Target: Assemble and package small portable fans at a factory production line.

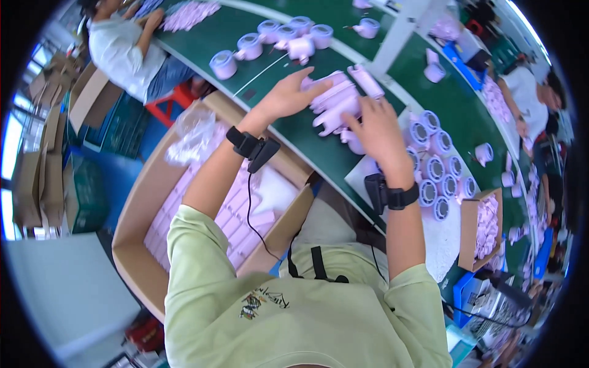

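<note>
A pile of pale pink plastic tube-like housings lies on the green work table between my hands. My left hand is at the pile's left side, thumb and fingers spread, fingertips touching the housings. On the other side my right hand reaches over the near right end, fingers apart and resting against the pieces. One more pink housing lies slanted just beyond my right fingertips. Part of a rounded pink piece shows beneath my right hand. Each wrist wears a black strapped device.
Round lilac fan-like units with dark grilles cluster on the right; more cup-shaped units stand at the far left. A large cardboard box of pink parts is beside me. A smaller box stands right. Co-workers sit along the tables.
</note>
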The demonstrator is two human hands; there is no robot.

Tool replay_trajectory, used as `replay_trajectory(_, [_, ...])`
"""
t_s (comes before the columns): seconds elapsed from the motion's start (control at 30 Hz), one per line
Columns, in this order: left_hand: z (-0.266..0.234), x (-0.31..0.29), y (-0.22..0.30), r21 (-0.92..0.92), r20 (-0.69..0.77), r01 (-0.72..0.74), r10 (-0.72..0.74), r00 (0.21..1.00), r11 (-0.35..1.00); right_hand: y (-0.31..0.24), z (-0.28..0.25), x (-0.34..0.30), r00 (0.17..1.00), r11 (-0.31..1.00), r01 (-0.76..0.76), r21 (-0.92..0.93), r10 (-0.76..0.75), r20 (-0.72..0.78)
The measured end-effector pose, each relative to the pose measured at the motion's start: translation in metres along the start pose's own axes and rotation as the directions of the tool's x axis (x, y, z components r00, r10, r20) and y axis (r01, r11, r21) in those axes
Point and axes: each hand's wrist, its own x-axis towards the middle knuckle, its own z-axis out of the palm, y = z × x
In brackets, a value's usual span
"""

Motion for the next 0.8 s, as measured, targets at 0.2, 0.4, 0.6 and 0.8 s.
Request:
replay_trajectory(0.2, [-0.051, -0.128, -0.021, -0.359, -0.118, 0.019, -0.065, 0.991, 0.933, -0.014, -0.018, -0.007, 1.000, 0.997, 0.003, -0.083, -0.002, 0.008])
replay_trajectory(0.4, [-0.069, -0.285, -0.078, -0.455, -0.187, 0.349, -0.471, 0.862, 0.819, -0.094, -0.033, -0.002, 0.987, 0.986, 0.157, 0.054, -0.158, 0.015])
replay_trajectory(0.6, [-0.045, -0.407, -0.137, -0.559, -0.165, 0.633, -0.820, 0.548, 0.535, -0.120, 0.066, 0.050, 0.938, 0.940, 0.337, -0.048, -0.331, 0.101])
replay_trajectory(0.8, [-0.037, -0.477, -0.169, -0.199, -0.271, 0.848, -0.860, 0.433, 0.490, -0.113, 0.065, 0.081, 0.950, 0.928, 0.194, -0.317, -0.097, 0.296])
